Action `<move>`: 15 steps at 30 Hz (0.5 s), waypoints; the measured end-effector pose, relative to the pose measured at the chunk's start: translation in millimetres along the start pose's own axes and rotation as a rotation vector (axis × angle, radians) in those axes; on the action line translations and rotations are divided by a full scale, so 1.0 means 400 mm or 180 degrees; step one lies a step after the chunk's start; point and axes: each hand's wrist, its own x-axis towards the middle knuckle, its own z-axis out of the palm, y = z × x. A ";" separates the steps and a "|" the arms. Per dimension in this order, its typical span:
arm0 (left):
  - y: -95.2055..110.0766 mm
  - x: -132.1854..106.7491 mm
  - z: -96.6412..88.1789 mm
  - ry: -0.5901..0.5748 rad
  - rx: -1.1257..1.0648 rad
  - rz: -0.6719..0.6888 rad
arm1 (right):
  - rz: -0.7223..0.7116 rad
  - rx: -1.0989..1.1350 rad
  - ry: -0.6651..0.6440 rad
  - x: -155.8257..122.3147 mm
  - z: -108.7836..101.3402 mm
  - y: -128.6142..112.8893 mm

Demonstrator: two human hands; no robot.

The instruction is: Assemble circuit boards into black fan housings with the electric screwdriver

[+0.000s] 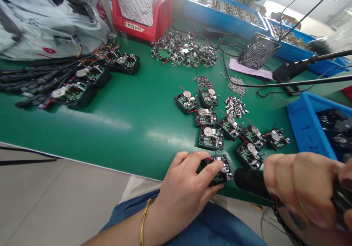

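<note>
My left hand (pixel 187 185) grips a small black housing with a green circuit board (pixel 220 171) at the near edge of the green table (pixel 123 121). My right hand (pixel 305 193) is wrapped round a thick black tool (pixel 249 182) whose tip points at that board from the right. Several more black housings with boards and silver discs (pixel 211 128) lie in a loose cluster just beyond my hands. Small piles of metal parts (pixel 235 106) sit behind them.
A blue bin (pixel 305 128) stands at the right. At the back are a red bin (pixel 143 18), blue trays of parts (pixel 220 11), a small fan (pixel 257 50) and a heap of boards (pixel 184 51). Wired units (pixel 82 81) and grey bags (pixel 49 18) lie left.
</note>
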 end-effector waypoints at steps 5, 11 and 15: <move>0.001 -0.001 0.003 0.0083 -0.0025 -0.0012 | -0.0327 0.0537 0.0187 0.004 -0.029 0.005; 0.001 0.000 0.001 0.0083 -0.0004 0.0009 | -0.0271 0.0575 0.0365 -0.002 -0.034 0.012; 0.002 0.000 0.001 0.0108 0.0028 0.0004 | -0.0326 0.0493 0.0345 0.007 -0.004 -0.001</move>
